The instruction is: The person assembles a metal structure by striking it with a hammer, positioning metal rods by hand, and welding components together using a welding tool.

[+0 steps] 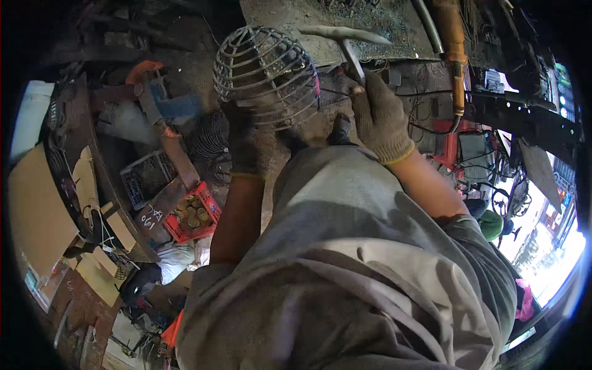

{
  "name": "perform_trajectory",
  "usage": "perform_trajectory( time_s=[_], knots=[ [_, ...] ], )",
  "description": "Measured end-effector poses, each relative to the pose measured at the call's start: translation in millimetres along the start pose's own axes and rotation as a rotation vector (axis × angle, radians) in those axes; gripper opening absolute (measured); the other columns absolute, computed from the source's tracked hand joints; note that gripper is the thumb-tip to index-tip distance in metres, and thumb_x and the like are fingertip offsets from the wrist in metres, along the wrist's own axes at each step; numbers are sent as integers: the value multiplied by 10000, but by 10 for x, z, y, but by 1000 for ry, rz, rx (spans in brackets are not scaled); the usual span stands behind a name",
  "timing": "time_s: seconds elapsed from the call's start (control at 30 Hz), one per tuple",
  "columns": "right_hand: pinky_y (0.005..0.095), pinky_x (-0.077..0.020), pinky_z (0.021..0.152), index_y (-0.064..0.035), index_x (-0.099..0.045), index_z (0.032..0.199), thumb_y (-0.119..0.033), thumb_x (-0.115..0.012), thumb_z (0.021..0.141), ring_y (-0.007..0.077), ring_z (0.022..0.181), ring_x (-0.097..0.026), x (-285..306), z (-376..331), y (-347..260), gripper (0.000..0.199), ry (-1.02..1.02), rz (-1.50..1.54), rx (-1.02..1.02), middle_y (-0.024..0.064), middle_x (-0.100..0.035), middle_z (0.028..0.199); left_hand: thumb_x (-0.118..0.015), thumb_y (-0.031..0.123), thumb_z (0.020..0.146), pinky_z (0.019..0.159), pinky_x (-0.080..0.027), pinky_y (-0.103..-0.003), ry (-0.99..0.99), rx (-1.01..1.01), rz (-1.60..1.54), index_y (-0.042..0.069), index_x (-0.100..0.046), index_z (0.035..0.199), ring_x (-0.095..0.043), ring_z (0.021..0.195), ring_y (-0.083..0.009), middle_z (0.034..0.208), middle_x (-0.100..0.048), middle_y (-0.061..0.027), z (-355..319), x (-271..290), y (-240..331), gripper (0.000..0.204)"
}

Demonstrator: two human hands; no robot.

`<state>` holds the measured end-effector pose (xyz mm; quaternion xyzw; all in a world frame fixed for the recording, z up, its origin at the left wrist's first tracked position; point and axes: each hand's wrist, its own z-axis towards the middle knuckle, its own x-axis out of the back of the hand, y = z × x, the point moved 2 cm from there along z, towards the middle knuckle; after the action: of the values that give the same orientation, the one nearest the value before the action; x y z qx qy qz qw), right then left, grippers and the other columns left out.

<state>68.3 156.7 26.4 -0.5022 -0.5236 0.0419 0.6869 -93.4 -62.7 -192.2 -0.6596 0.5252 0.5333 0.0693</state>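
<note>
Cluttered workshop floor stretches around the person, with a grit-strewn metal surface (280, 17) at the top of the view and a red crate (213, 200) of round brownish pieces off to the left. Both forearms reach forward, one on each side of the grey clothing (333, 197). The right hand (382, 117), in a knitted glove, is closed around the handle of a hammer (347, 43); its forearm slants inward from the lower right, and the long, narrow head sits ahead of the knuckles, lying roughly crosswise. The left hand (246, 139), gloved and deep in shadow, is at the near left side of a rounded wire cage (265, 77), its forearm nearly straight; whether those fingers grip the bars I cannot tell. The cage lies just left of the hammer head
</note>
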Motion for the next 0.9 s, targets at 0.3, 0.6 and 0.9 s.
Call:
perform_trajectory(
  time_s=[0.3, 0.6, 0.9],
  knots=[
    [507, -548, 794, 16, -616, 1262, -251, -558, 1045, 465, 926, -695, -129, 28, 63, 349, 99, -176, 179, 280, -690, 1007, -469, 472, 1094, 1043, -498, -457, 45, 40, -138, 80, -521, 1442, -594, 1189, -309, 1373, -593, -118, -53, -268, 32, 527],
    [483, -549, 755, -1, -619, 1270, -220, -535, 1058, 481, 909, -689, -200, 136, 105, 316, 60, -267, 175, 270, -693, 986, -500, 484, 1079, 977, -513, -425, 181, -11, 86, 85, -563, 1388, -600, 1132, -278, 1282, -614, -101, 16, 29, 46, 509],
    [468, -556, 755, -1, -616, 1288, -253, -540, 1057, 469, 907, -701, -67, -105, 127, 350, 157, -125, 157, 251, -705, 967, -483, 543, 1072, 1038, -484, -432, 12, 22, -136, 86, -571, 1390, -592, 1177, -284, 1334, -626, -111, -54, -346, -28, 564]
  ],
)
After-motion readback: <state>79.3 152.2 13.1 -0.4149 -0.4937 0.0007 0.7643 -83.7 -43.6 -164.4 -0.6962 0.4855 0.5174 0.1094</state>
